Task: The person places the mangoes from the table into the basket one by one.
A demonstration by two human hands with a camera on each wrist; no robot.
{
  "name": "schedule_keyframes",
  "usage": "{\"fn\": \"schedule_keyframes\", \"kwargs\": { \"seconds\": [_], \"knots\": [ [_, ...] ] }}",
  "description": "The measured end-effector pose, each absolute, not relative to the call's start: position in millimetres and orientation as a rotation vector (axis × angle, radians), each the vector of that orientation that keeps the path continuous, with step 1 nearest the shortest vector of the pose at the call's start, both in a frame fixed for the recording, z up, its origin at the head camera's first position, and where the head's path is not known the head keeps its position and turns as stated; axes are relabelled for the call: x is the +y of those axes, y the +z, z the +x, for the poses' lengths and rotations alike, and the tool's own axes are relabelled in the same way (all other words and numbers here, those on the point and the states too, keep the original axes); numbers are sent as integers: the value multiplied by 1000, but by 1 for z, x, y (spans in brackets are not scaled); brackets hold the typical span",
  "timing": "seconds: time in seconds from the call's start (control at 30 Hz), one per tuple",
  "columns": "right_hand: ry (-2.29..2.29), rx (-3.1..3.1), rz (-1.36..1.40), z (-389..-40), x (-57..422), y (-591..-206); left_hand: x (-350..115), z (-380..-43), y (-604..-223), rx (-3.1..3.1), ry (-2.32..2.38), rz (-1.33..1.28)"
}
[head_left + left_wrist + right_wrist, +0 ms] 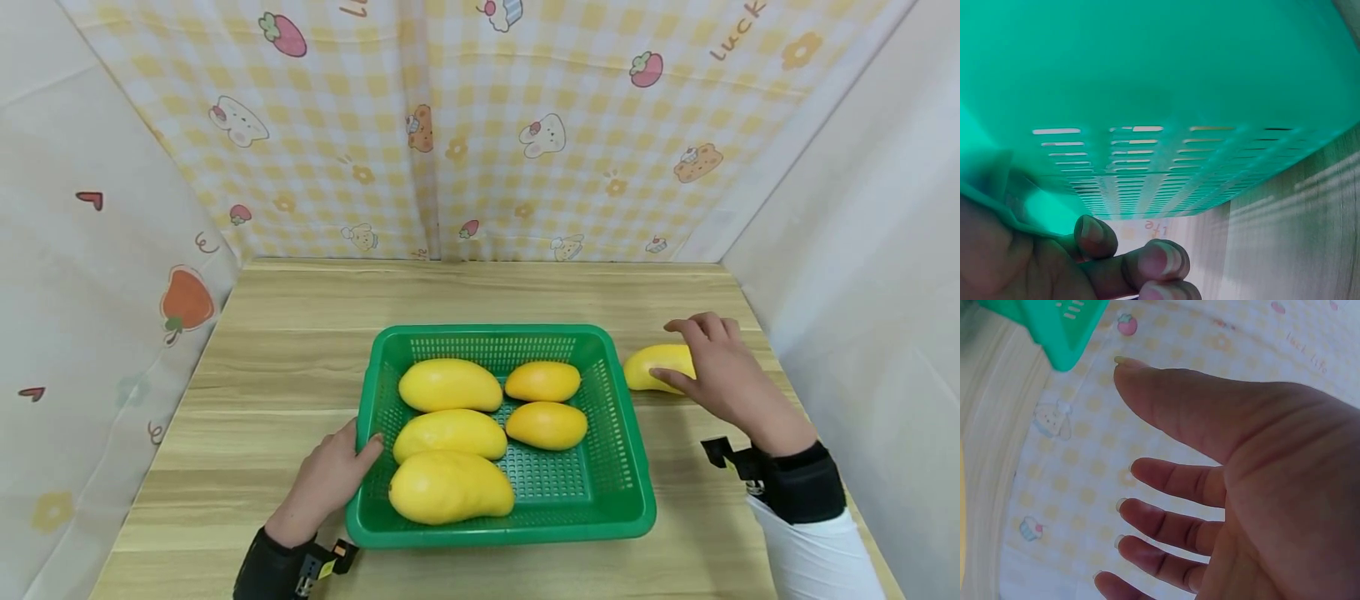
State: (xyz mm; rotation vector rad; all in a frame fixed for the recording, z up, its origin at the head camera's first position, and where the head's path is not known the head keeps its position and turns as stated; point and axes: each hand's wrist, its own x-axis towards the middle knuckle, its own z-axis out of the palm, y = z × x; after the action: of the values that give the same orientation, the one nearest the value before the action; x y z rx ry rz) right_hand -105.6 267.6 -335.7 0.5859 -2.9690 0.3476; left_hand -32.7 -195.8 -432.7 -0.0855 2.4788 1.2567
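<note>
A green plastic basket (615, 433) stands on the table with several mangoes in it. Three large yellow mangoes (450, 385) lie in its left half, and two smaller orange-yellow mangoes (546, 426) lie right of them. My left hand (330, 473) grips the basket's left rim, thumb over the top; in the left wrist view its fingers (1159, 259) show beneath the rim. One more yellow mango (652, 367) lies on the table just right of the basket. Over it hovers my right hand (723, 367), thumb and fingers spread; in the right wrist view nothing is between them.
The wood-grain table (300, 333) runs back to a yellow checked cloth (480, 192). White cloth walls (105, 250) flank it on both sides. Both wrists wear black camera bands (802, 483).
</note>
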Motion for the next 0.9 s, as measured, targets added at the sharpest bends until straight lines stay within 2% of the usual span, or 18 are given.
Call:
{"fn": "schedule_keyframes", "kwargs": {
  "seconds": [0.9],
  "knots": [
    [416, -3240, 376, -116, 293, -356, -196, -33, -435, 2477, 1268, -86]
  ]
}}
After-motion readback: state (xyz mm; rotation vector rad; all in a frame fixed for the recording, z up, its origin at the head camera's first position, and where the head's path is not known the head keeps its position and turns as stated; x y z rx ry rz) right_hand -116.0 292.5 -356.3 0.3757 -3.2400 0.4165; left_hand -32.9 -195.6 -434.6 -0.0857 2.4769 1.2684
